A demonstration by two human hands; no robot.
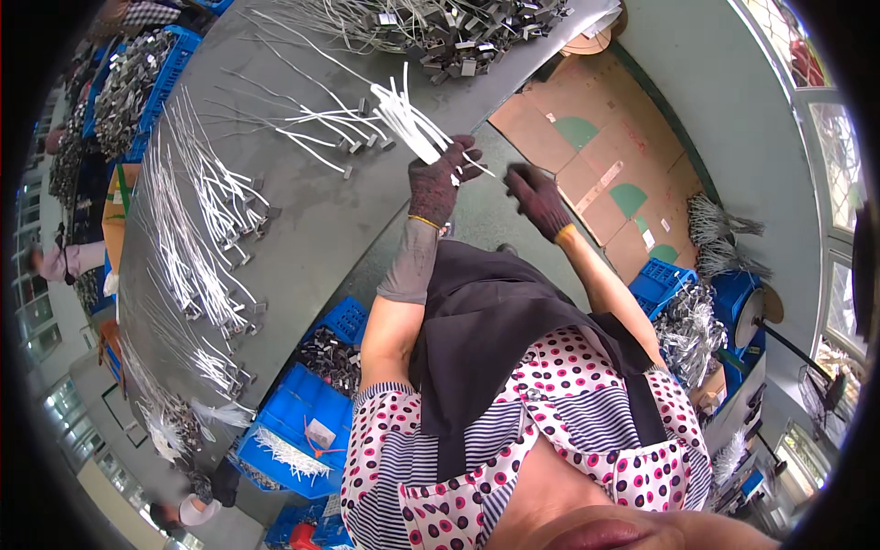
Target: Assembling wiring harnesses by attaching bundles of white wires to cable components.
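My left hand (444, 176), in a dark knit glove, is closed around a bundle of white sleeving tubes (403, 124) at the table's edge. The tubes fan up and to the left from the fist. One thin white piece (480, 165) sticks out to the right, toward my other hand. My right hand (539, 198), in a matching glove, is held apart from the bundle with its fingers curled together. Whatever may be between those fingers is too small to make out. Left of the bundle, several white-sleeved wires with small grey metal blocks (344, 128) lie on the grey table (302, 69).
More sleeved wires with blocks (197, 247) lie in rows along the table. A heap of metal blocks with wires (467, 41) is at the far edge. Blue crates (316, 399) stand below at left. Flattened cardboard (587, 137) covers the floor to the right, near a blue crate (660, 282).
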